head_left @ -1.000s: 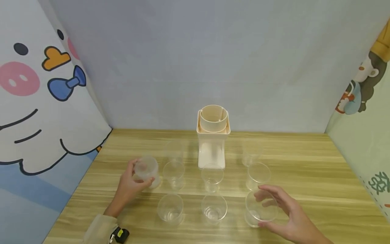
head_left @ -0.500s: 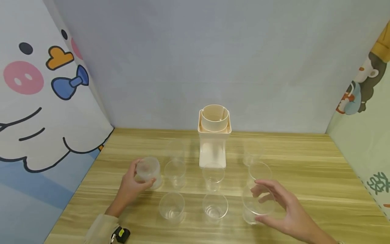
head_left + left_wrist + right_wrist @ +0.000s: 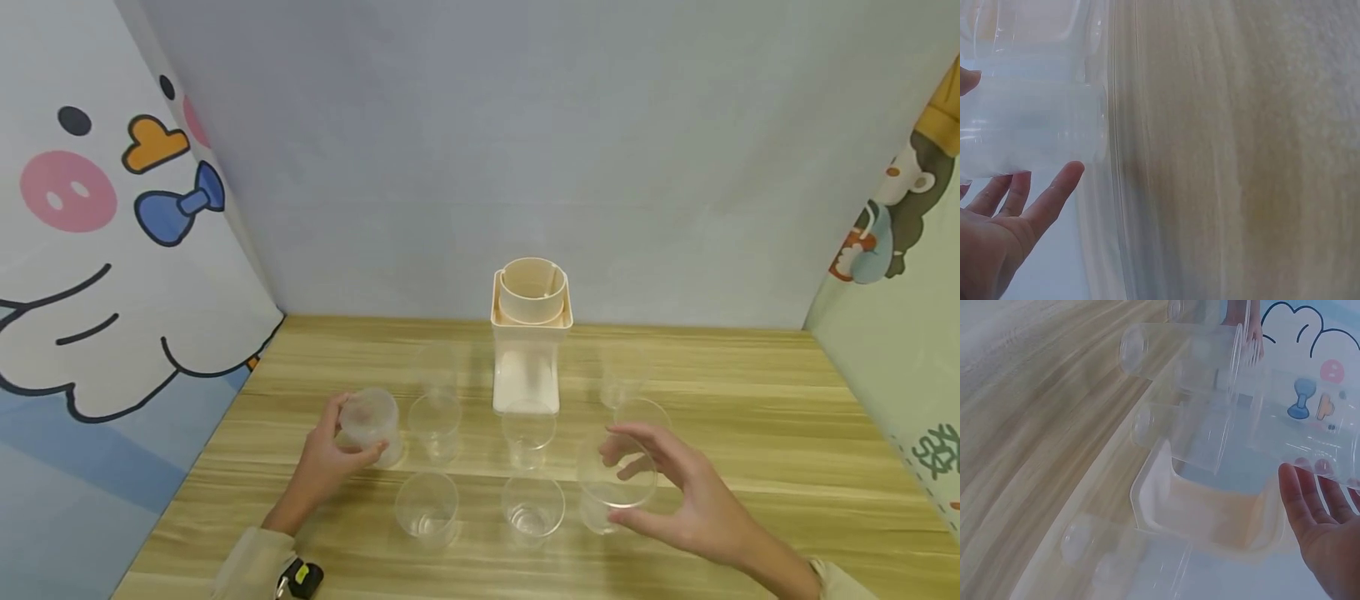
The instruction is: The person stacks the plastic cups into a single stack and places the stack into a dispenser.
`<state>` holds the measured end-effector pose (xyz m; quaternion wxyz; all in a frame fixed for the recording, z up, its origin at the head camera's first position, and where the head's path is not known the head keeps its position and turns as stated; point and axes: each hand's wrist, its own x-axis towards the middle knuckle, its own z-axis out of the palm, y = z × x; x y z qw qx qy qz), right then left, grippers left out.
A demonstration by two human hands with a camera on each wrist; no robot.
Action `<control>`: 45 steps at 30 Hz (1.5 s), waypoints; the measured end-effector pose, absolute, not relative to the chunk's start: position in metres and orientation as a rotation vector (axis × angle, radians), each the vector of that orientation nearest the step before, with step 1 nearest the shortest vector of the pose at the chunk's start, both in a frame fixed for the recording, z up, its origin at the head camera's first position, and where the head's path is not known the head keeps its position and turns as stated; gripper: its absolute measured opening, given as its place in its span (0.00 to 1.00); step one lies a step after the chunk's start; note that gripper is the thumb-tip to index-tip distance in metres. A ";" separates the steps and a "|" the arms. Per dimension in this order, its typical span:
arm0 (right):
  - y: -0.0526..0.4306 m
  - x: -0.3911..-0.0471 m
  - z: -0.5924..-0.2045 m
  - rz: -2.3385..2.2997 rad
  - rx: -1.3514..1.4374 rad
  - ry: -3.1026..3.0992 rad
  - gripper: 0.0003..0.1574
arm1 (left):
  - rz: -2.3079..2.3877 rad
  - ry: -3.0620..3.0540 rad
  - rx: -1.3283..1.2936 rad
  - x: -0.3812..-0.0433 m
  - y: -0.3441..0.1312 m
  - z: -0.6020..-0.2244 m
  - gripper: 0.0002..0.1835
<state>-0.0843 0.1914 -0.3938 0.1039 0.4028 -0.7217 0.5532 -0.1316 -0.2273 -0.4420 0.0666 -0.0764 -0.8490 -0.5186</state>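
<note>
My right hand holds a clear plastic cup, thumb on the near side and fingers on the far side. In the right wrist view this cup is see-through, with the fingertips against its side, and it stands apart from the other cups. At the left, my left hand is curled round a cloudy stack of plastic cups. The left wrist view shows the stack between thumb and fingers, its end close to the wooden tabletop.
Several clear cups, including a front-row cup and another front cup, stand in rows on the wooden table. Behind them rises a cream holder with a round top ring. A grey cloth wall closes off the back.
My right hand has moved left and a little away from me, carrying the clear cup towards the middle front cup. The left hand keeps its grip on the cup stack.
</note>
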 end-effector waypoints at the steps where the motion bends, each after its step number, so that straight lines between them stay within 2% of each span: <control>1: 0.190 -0.086 -0.393 1.634 1.194 -2.127 0.50 | -1.556 -2.561 -0.234 -0.131 -0.227 -0.441 0.37; 17: 0.166 -0.105 -0.376 1.636 1.164 -2.257 0.46 | -1.569 -2.572 -0.229 -0.131 -0.229 -0.443 0.37; 27: 0.154 -0.115 -0.372 1.664 1.172 -2.309 0.45 | -1.576 -2.550 -0.260 -0.140 -0.237 -0.464 0.37; 34: 0.144 -0.121 -0.369 1.659 1.180 -2.319 0.45 | -1.600 -2.551 -0.267 -0.134 -0.234 -0.451 0.37; 45: 0.127 -0.130 -0.365 1.679 1.241 -2.279 0.45 | -1.624 -2.538 -0.264 -0.145 -0.246 -0.476 0.38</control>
